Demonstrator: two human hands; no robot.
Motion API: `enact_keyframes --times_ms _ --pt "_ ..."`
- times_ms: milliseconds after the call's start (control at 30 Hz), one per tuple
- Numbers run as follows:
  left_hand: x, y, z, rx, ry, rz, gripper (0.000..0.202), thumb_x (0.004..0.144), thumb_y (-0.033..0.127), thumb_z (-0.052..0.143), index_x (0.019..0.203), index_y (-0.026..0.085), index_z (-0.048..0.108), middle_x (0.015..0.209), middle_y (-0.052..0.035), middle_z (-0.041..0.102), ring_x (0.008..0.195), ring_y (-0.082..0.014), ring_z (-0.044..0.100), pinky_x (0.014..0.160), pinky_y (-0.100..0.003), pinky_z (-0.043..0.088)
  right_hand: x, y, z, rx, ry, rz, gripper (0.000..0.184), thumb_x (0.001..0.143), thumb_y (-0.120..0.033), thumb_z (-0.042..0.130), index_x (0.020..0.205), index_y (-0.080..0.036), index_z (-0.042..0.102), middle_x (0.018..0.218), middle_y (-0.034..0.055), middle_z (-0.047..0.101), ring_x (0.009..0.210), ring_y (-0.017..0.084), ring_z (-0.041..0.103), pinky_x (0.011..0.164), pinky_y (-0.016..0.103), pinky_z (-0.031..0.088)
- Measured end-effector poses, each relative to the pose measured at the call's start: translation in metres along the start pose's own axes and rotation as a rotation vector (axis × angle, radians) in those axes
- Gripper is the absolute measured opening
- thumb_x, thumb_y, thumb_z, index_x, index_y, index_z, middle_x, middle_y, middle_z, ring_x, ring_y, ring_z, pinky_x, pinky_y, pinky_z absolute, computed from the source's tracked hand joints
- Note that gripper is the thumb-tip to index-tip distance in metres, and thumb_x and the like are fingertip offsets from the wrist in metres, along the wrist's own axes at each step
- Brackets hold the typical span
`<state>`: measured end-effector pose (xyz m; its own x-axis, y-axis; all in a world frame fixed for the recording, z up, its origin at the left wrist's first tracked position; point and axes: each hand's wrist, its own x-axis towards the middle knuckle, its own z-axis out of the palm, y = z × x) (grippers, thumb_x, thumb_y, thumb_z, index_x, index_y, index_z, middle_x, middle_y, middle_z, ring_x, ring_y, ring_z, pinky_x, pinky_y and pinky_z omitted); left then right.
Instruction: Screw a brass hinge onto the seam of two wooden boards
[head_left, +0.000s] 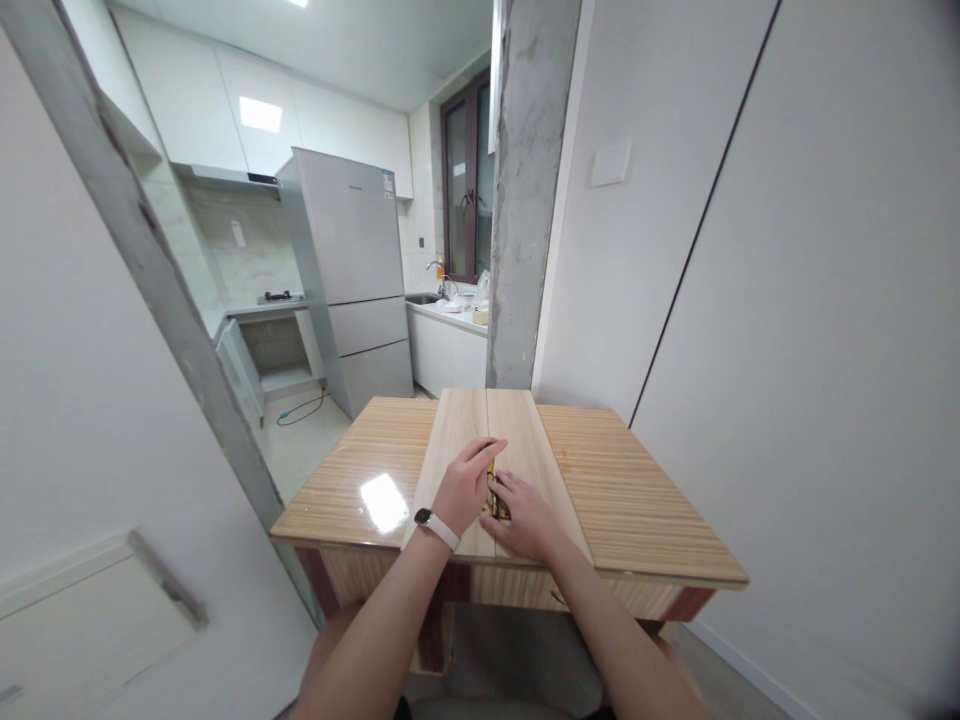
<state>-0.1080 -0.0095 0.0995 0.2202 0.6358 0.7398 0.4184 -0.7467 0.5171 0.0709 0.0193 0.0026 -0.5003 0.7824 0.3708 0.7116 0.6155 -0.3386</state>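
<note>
Two pale wooden boards (520, 422) lie side by side on the table, with a narrow seam between them. A brass-coloured hinge (495, 497) sits across that seam, partly covered by fingers. My right hand (527, 518) rests on the boards, thumb and fingertips holding the hinge from its near and far ends. Just left of it, my left hand (459, 487), with a white-strapped watch (442, 527) on the wrist, is closed around a slim yellow-and-black thing (491, 466). Most of that thing is hidden by the fingers, and its kind cannot be made out.
The wood-grain table (622, 480) extends to both sides of the boards and has a drawer front facing me. A white wall (750, 300) stands close on the right. Behind are a grey fridge (352, 240), a sink counter (450, 330) and an open lower cabinet (274, 350).
</note>
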Motion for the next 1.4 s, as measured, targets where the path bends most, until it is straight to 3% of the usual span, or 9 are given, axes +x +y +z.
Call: enact_keyframes --times_ms 333,600,867,1100,1400 --pt "0.0004 0.0017 -0.0014 0.009 -0.002 0.015 0.041 0.104 0.016 0.037 0.137 0.026 0.059 0.129 -0.0087 0.063 0.119 -0.0193 0.061 0.104 -0.038 0.053 0.0001 -0.0013 -0.0016 0.004 0.002 -0.006 0.07 0.086 -0.054 0.064 0.149 -0.027 0.049 0.157 0.01 0.043 0.144 0.032 0.038 0.119 0.052 0.032" --pt "0.0032 0.0011 -0.0028 0.05 0.048 -0.03 0.034 0.103 0.021 0.046 0.13 0.027 0.066 0.109 -0.0077 0.063 0.103 -0.0185 0.064 0.092 -0.035 0.056 -0.0013 -0.0032 -0.003 -0.01 0.011 0.003 0.068 0.086 -0.056 0.063 0.147 -0.027 0.05 0.156 0.0083 0.044 0.144 0.031 0.038 0.12 0.05 0.031" --pt "0.0021 -0.0008 -0.0029 -0.033 -0.002 -0.021 0.042 0.104 0.016 0.037 0.14 0.026 0.058 0.141 -0.0075 0.058 0.132 -0.0194 0.053 0.114 -0.041 0.044 0.0001 0.0001 -0.0005 -0.013 -0.009 0.006 0.069 0.086 -0.056 0.062 0.146 -0.025 0.052 0.156 0.0102 0.044 0.144 0.031 0.038 0.12 0.05 0.031" --pt "0.0029 -0.0011 -0.0026 -0.06 0.021 -0.038 0.038 0.104 0.016 0.039 0.131 0.024 0.064 0.129 -0.0083 0.066 0.118 -0.0181 0.063 0.106 -0.036 0.051 0.0003 -0.0023 -0.002 -0.007 -0.004 0.008 0.069 0.085 -0.054 0.064 0.146 -0.025 0.052 0.156 0.01 0.044 0.144 0.031 0.038 0.12 0.049 0.031" --pt "0.004 -0.0015 -0.0048 -0.045 0.065 -0.049 0.032 0.103 0.019 0.044 0.123 0.024 0.07 0.117 -0.0076 0.068 0.109 -0.0184 0.064 0.098 -0.034 0.052 -0.0006 -0.0064 -0.0064 -0.012 -0.013 0.024 0.068 0.086 -0.056 0.063 0.146 -0.025 0.052 0.156 0.0098 0.044 0.144 0.03 0.038 0.12 0.048 0.03"
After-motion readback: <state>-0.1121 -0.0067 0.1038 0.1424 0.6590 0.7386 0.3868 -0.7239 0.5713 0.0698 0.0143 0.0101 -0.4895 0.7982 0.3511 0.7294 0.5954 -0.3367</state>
